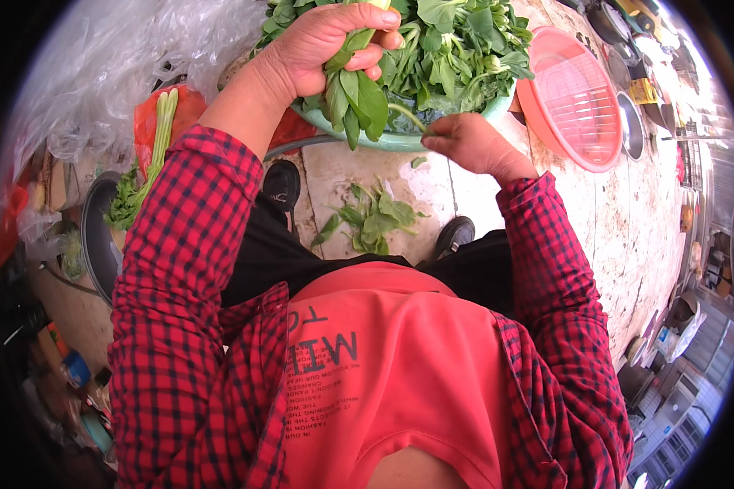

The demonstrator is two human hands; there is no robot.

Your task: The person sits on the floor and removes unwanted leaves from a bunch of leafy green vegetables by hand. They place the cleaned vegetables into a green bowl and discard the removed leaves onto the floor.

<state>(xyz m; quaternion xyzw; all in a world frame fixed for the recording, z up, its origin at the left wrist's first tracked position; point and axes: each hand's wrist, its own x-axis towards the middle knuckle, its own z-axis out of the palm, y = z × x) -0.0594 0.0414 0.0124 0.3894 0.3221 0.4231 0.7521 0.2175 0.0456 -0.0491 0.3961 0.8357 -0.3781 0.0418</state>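
My left hand (336, 46) grips a leafy green plant (356, 101) by its pale base, with the leaves hanging downward. Between the fingertips of my right hand (474, 143) is a thin green leaf stalk (408, 115), which reaches toward the hanging leaves; whether it is still joined to them cannot be told. Both hands are over the near side of a pale green basin (397, 142). Water shows inside it, and a heap of leafy greens (459, 52) fills its far part. On the floor between my shoes lies a small pile of loose leaves (376, 220).
A pink plastic basket (572, 101) stands right of the basin, beside a metal bowl (631, 125). To the left, celery (164, 125) lies across a red plastic bag (147, 116) and a dark pan (98, 226). Clear plastic sheeting (128, 55) is heaped at upper left.
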